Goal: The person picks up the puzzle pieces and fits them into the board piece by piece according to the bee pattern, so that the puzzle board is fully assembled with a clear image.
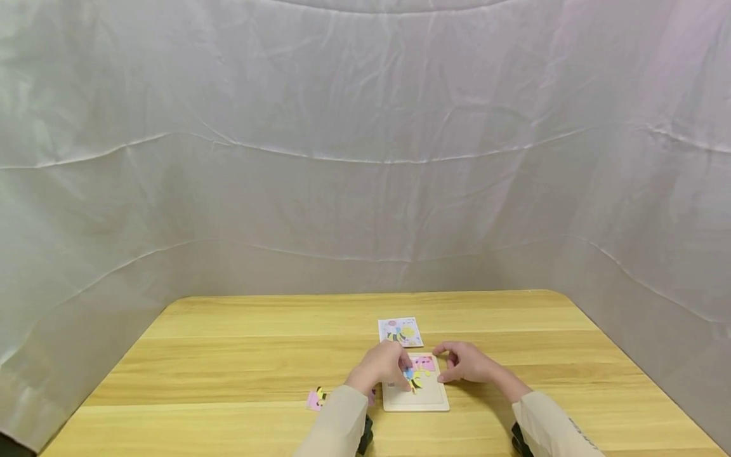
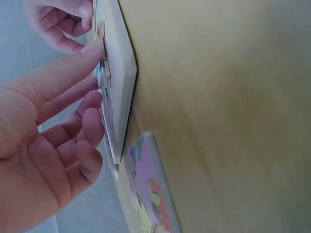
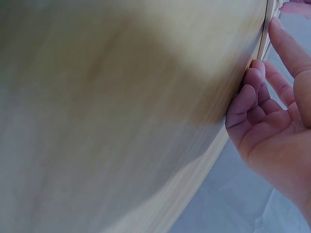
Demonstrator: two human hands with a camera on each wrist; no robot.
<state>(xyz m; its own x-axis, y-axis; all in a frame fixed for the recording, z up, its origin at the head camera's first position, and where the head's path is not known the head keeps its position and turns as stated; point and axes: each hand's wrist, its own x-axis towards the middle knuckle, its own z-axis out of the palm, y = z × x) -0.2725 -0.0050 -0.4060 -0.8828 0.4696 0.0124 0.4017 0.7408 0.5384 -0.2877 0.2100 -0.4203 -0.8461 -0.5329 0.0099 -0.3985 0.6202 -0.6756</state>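
A pale wooden puzzle board [image 1: 431, 397] lies flat on the table, with a pink piece [image 1: 424, 363] in its upper part. My left hand [image 1: 381, 367] reaches over the board's left side. Its thumb and index finger pinch a bee-patterned puzzle piece [image 1: 416, 382] at the board's surface; the other fingers are bent, as the left wrist view shows. At the board's upper right corner, my right hand [image 1: 469, 363] touches the edge with thumb and index finger apart. Seen from the right wrist, that hand [image 3: 279, 104] has its remaining fingers loosely curled by the tabletop.
Left of the board lie loose pink puzzle pieces [image 1: 316, 398], partly covered by my left forearm; one piece [image 2: 150, 182] shows close up in the left wrist view. A bee picture card [image 1: 402, 331] lies behind the board. Grey fabric [image 1: 365, 209] hangs around the wooden table [image 1: 228, 355].
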